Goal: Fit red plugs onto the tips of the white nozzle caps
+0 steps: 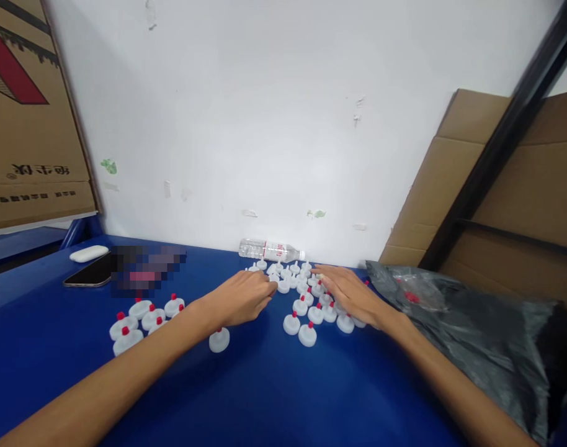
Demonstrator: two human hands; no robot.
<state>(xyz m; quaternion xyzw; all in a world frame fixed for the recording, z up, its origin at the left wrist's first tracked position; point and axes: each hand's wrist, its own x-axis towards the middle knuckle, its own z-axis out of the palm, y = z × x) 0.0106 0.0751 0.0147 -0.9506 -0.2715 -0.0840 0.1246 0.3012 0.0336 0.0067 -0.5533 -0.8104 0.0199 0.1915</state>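
The left hand (244,297) has its grip curled in at the white caps (283,286); from here I can't tell whether it has one. The right hand (351,292) spreads over the cluster, its hold hidden too. The red-tipped caps (308,335) around it sit base down on the blue tabletop (265,397), spouts upward, long axes near vertical. Behind lies a clear bottle (253,249), neck to the right, contents unclear. Farther right, a clear bag (427,288) holds red pieces (411,298).
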